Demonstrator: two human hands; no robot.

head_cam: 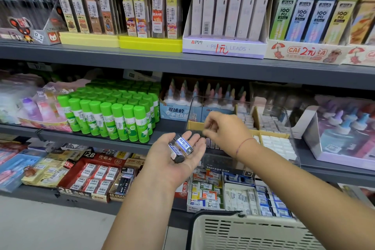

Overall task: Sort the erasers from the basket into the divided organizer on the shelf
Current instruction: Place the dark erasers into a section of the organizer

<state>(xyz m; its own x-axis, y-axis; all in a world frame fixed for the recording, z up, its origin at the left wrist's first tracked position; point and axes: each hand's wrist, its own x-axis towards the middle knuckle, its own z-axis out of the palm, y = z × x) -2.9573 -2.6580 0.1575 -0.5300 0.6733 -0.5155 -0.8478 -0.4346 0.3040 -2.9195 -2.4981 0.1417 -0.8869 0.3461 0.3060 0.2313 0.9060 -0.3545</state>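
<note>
Grey store shelf [324, 166], divided organizer [193, 125]; erasers [181, 148] on flat-open left hand [162, 156]; right hand [227, 130] curled over organizer, grip unclear; basket [253, 233] below.

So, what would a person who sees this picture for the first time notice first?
First the block of bright green glue sticks on the middle shelf, left of centre. Then the left hand in the middle, palm up, with dark erasers in blue and white sleeves lying on it. Beside it the right hand hovers with curled fingers over the clear organizer; whether it holds anything is too blurred to tell.
</note>
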